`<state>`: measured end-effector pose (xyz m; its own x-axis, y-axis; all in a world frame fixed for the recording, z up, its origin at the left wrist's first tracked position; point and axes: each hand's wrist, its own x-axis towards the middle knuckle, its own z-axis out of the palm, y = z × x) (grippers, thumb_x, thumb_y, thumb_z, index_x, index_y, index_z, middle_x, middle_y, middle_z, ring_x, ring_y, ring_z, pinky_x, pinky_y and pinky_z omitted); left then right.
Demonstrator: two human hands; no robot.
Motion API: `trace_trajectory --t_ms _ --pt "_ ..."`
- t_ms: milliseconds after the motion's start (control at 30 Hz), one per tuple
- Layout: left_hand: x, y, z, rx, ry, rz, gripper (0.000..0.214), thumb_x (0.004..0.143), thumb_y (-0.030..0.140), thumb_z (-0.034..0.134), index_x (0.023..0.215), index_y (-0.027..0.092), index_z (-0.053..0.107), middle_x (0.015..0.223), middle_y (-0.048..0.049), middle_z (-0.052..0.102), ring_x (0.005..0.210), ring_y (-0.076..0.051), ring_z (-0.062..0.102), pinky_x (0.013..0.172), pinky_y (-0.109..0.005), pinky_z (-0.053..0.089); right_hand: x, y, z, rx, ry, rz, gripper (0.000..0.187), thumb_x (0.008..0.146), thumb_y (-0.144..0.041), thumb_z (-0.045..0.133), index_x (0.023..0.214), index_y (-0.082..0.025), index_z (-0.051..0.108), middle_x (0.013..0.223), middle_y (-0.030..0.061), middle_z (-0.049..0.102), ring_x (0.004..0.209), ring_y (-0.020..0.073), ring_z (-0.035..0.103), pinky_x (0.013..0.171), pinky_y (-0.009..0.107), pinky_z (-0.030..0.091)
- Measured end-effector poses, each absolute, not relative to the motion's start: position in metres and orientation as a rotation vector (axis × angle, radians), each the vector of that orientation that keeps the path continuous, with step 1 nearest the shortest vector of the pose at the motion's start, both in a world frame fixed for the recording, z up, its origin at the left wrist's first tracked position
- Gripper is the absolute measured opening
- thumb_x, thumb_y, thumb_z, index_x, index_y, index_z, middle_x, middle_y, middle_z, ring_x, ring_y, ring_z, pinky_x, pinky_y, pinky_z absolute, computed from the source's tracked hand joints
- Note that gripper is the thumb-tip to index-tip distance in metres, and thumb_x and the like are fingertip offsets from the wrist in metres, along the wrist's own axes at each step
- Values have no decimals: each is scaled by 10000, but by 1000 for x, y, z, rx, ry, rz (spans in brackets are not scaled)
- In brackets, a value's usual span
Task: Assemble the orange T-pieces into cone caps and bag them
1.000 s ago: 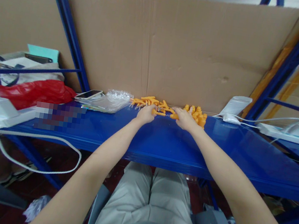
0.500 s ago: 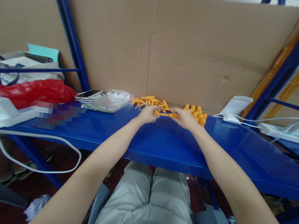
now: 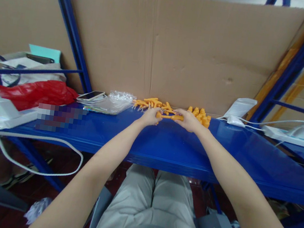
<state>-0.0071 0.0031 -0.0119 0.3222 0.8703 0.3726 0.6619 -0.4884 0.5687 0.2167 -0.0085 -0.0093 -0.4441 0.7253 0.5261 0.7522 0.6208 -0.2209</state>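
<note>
Just above the blue tabletop, my left hand [image 3: 150, 116] is closed on a small orange plastic piece [image 3: 159, 115]. My right hand [image 3: 189, 121] pinches another orange piece, longer and rounded [image 3: 179, 117], from its right end. A thin ridged orange part spans the gap between the two hands; whether it is joined to both pieces is too small to tell. Behind my hands lies a pile of branching orange plastic parts [image 3: 154, 101] with small metal chains at its left. Several knobbed orange pieces [image 3: 203, 118] stand in a cluster beside my right hand.
Left of the pile are a clear plastic bag [image 3: 117, 103] and a phone [image 3: 91, 96]. A red bag [image 3: 35, 92] lies farther left, near a looping white cable [image 3: 73, 143]. At right are a white pouch [image 3: 240, 109] and a power strip [image 3: 297, 137]. Cardboard [image 3: 201, 52] walls the back.
Both hands keep their hold on the orange pieces in nearly the same place. The view has shifted very slightly.
</note>
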Motion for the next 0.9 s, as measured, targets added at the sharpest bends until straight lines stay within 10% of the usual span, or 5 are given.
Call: trace_trajectory --t_ms 400,900 --pt "-6 8 -15 2368 1304 1114 215 759 103 676 961 160 628 773 3 693 732 -156 677 747 -270 533 215 1 -20 -1112 -1810 591 436 829 -301 714 1237 -199 601 1122 101 651 668 135 666 720 346 618" --pt "-5 5 -13 2373 1331 1079 181 757 133 665 929 174 628 745 17 670 672 -150 659 703 -264 529 231 5 -18 -1206 -1763 713 441 702 -177 751 1095 -262 571 1206 86 646 1135 283 610 974 561 487"
